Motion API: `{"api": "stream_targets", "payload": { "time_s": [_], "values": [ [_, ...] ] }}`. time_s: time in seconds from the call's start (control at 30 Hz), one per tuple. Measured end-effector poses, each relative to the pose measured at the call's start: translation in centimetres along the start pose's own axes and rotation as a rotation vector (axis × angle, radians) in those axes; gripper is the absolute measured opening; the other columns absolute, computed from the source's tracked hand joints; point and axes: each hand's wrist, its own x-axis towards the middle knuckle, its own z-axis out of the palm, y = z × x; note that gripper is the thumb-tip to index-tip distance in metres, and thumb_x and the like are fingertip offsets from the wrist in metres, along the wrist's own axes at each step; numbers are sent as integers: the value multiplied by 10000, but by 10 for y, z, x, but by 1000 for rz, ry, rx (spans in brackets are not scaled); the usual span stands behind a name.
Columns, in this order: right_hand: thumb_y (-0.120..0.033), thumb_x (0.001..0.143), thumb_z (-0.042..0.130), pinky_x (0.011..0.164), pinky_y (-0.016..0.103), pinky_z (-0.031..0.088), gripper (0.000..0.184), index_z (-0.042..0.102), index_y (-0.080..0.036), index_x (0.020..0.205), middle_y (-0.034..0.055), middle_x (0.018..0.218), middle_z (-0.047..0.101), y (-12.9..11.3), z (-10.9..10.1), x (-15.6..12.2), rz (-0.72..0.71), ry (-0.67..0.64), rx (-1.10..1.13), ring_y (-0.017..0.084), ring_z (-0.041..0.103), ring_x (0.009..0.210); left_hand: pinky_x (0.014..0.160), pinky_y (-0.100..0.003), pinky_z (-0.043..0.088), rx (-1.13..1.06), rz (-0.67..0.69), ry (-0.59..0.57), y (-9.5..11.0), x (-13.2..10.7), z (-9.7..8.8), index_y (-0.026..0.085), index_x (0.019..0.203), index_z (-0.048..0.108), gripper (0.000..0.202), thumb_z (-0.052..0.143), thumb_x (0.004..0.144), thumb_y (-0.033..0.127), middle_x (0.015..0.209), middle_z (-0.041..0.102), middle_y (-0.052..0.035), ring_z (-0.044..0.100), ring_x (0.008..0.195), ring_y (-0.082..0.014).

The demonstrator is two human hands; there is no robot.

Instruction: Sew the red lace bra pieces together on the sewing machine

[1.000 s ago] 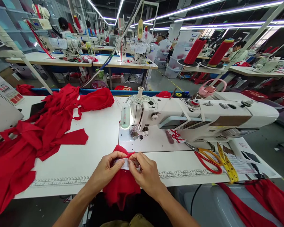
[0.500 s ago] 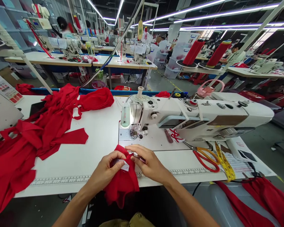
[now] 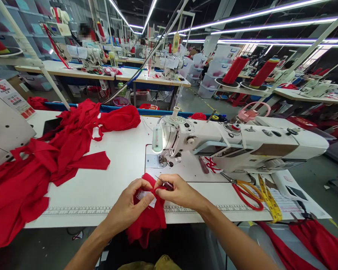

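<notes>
A red fabric piece [image 3: 146,225] hangs over the table's front edge, pinched between both hands. My left hand [image 3: 129,200] is closed on its left side, thumb beside a small white label [image 3: 142,195] on the cloth. My right hand [image 3: 180,193] is closed too, its thumb and forefinger at the cloth near the left fingertips. Thread snips [image 3: 166,183], dark and thin-pointed, lie tucked in the right hand with the tip toward the upper left; the fingers partly hide them. Just beyond the hands stands a white sewing machine [image 3: 208,138], its needle area lit.
Heaped red fabric [image 3: 56,157] covers the table's left side. Orange-handled scissors [image 3: 246,191] and a yellow tape measure [image 3: 270,202] lie at the right. A printed ruler [image 3: 81,210] runs along the front edge. More red cloth [image 3: 318,240] hangs over a bin at lower right.
The right hand has turned slightly, so the snips' pointed tip now shows above the fingers. Its fingertips pinch closer to the left hand. The whole view has shifted a little.
</notes>
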Motion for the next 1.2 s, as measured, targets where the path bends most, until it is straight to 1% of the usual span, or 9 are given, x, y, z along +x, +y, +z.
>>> {"api": "stream_targets", "payload": {
  "time_s": [0.1,0.2,0.3,0.5,0.63,0.77,0.83,1.0,1.2],
  "values": [
    [-184,767,592,548,227,317,42,624,-175,742,-56,645,514,-2,3,-2,34,3,51,92,409,599,825,-305,394,68,29,93,8,1,6,222,919,569,220,564,911,442,950,585,-12,533,922,-211],
    [-228,765,611,550,233,288,67,627,-167,740,-54,638,490,-3,2,-5,66,33,108,91,388,604,691,-289,384,60,2,77,10,3,10,216,863,566,203,533,906,412,840,565,-1,509,770,-189],
    [-256,751,637,534,237,249,100,607,-169,714,-62,608,449,1,-2,-10,117,75,200,85,352,583,671,-281,364,47,10,59,6,8,11,205,834,564,176,530,895,366,810,543,-1,482,744,-179],
    [-382,693,774,479,244,112,284,601,-174,779,-107,556,339,23,-13,-19,225,51,516,54,199,494,636,-254,338,-255,-76,-177,0,20,15,183,863,581,297,592,902,478,797,506,4,417,704,-155],
    [-421,679,827,474,239,118,353,614,-166,798,-106,557,351,36,-18,-22,203,65,568,49,209,491,599,-229,329,-366,-152,-218,0,26,19,171,857,599,350,661,878,515,801,525,0,414,679,-135],
    [-449,711,815,473,232,137,355,620,-169,810,-98,576,364,44,-20,-23,165,50,539,54,224,501,614,-218,347,-431,-225,-232,-1,30,22,157,892,635,379,693,860,530,835,572,-22,450,700,-136],
    [-445,766,770,487,228,195,310,631,-172,812,-77,606,417,45,-20,-23,103,80,434,69,286,531,599,-212,338,-454,-263,-229,-1,32,24,149,883,633,402,708,844,542,815,565,-18,436,669,-123],
    [-311,898,625,614,252,358,140,704,-207,950,11,876,602,39,-17,-26,-143,255,24,120,483,709,551,-210,302,-440,-317,-208,3,35,25,148,844,613,434,724,810,566,764,547,-6,404,605,-109],
    [-206,904,613,673,260,429,94,702,-228,928,24,885,637,40,-15,-27,-290,305,-77,142,569,784,566,-214,318,-421,-331,-193,5,36,26,150,842,628,441,719,796,579,779,561,-17,431,633,-122]
  ]
}}
